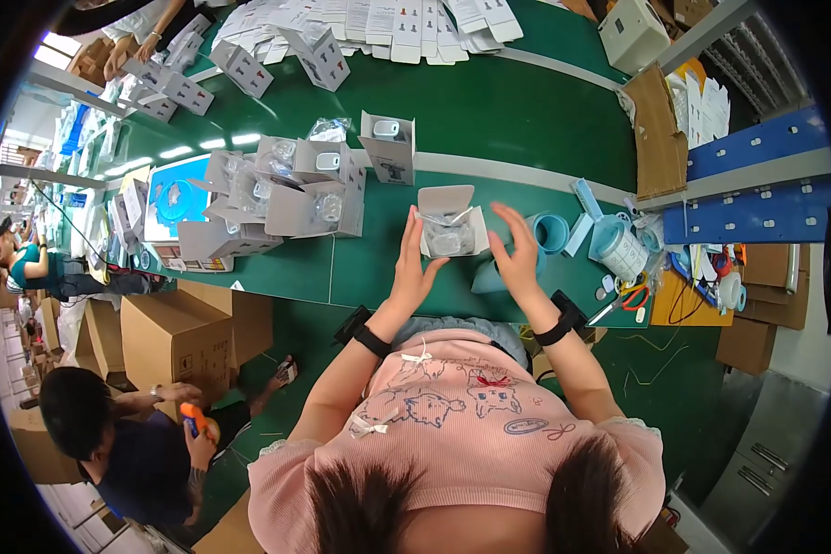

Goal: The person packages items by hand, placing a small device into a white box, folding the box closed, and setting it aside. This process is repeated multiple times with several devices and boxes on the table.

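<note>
A small white carton [478, 236] stands on the green table in front of me with its top flap [446, 198] raised. Inside lies a clear plastic bag [449, 238]; what the bag holds is hard to make out. My left hand [410, 277] rests its stretched fingers along the carton's left wall, the thumb apart near the front corner. To the right of the carton, my right hand [519, 258] is spread and holds nothing. Beside the right hand are a light-blue tape roll [550, 233] and another light-blue round piece [487, 278], partly covered by that hand.
Several filled open cartons [286, 220] stand to the left, one carton [390, 159] behind. Flat printed cartons [406, 28] cover the far edge. At right lie red-handled scissors [633, 297] and a white container [621, 254]. A co-worker [138, 452] sits by brown boxes [174, 337] at lower left.
</note>
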A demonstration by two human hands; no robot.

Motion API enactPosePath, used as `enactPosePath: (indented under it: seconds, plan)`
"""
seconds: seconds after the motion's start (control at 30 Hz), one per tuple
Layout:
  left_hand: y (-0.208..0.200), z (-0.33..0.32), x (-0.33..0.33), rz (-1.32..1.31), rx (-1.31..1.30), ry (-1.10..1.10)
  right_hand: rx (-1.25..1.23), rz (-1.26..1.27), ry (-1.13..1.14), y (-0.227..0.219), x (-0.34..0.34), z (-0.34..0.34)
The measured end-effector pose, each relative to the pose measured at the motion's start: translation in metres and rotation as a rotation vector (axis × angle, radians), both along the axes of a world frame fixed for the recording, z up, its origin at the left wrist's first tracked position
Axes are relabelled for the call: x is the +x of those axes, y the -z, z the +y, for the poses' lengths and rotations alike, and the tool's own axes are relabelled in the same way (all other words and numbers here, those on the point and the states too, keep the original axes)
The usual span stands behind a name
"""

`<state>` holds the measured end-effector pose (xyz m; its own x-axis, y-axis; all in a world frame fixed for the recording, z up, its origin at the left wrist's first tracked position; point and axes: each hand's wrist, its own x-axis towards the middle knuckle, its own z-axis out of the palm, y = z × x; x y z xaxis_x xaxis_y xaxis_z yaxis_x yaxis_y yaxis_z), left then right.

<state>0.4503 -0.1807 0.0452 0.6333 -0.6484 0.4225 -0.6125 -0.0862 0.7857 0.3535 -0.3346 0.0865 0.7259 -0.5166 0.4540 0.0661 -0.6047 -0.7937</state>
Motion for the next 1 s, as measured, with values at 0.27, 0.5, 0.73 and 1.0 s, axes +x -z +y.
enactPosePath:
  seconds: [0.27,0.5,0.73,1.0]
  plan:
    - [0.001,-0.005,-0.003,0.03,-0.01,0.078,0.243,0.077,-0.02,0.014,0.001,0.026]
    - [-0.005,-0.002,-0.003,-0.152,0.158,0.09,-0.242,0.063,-0.04,0.013,0.014,0.037]
    - [0.002,0.004,0.007,-0.238,0.16,0.096,-0.3,0.08,-0.06,0.023,0.018,0.032]
    - [-0.008,-0.01,0.004,0.389,-0.329,0.022,-0.209,0.066,-0.226,0.011,0.006,0.016]
